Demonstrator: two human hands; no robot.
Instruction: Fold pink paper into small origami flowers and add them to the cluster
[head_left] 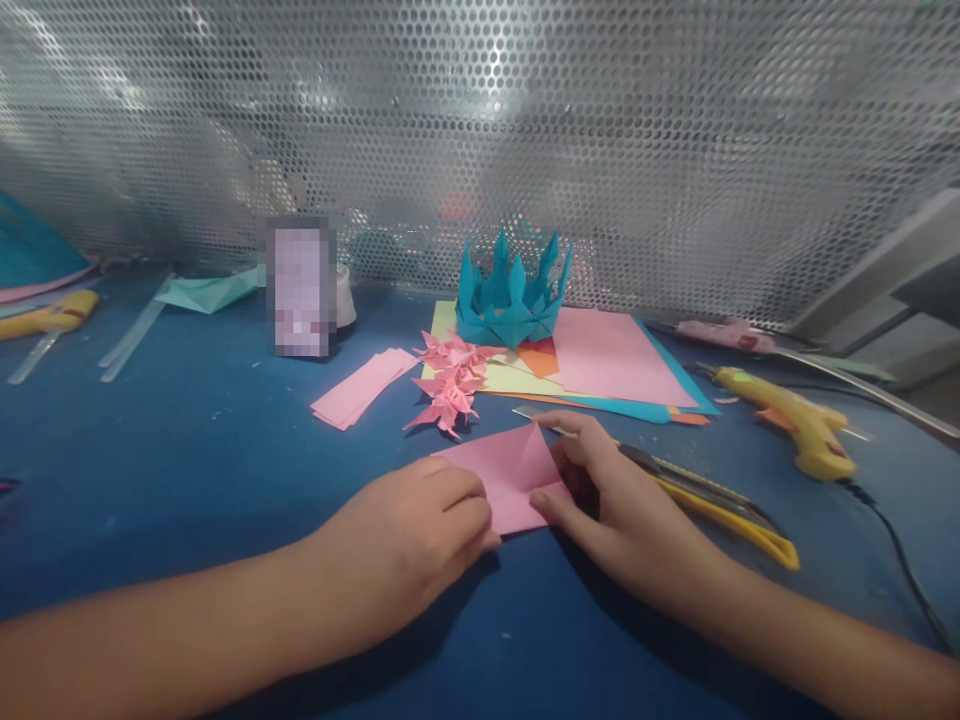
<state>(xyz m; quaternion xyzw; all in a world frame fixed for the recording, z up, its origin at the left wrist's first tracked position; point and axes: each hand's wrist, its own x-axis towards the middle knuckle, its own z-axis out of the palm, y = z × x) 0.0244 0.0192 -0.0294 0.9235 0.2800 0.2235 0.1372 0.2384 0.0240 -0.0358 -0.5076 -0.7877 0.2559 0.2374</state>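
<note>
A small pink paper piece (508,472), partly folded into a triangle shape, lies on the blue table (187,470) in front of me. My left hand (409,540) rests on its left edge with curled fingers pressing the paper down. My right hand (600,500) pinches its right side, thumb and fingers closed on the fold. Just behind the paper lies a cluster of folded pink paper shapes (450,380). A blue folded paper crown (510,295) stands further back.
A yellow utility knife (720,505) lies just right of my right hand. A yellow glue gun (795,420) with a black cord lies at the right. Coloured paper sheets (615,365) and pink strips (364,388) lie mid-table. A perforated metal screen (480,130) closes the back.
</note>
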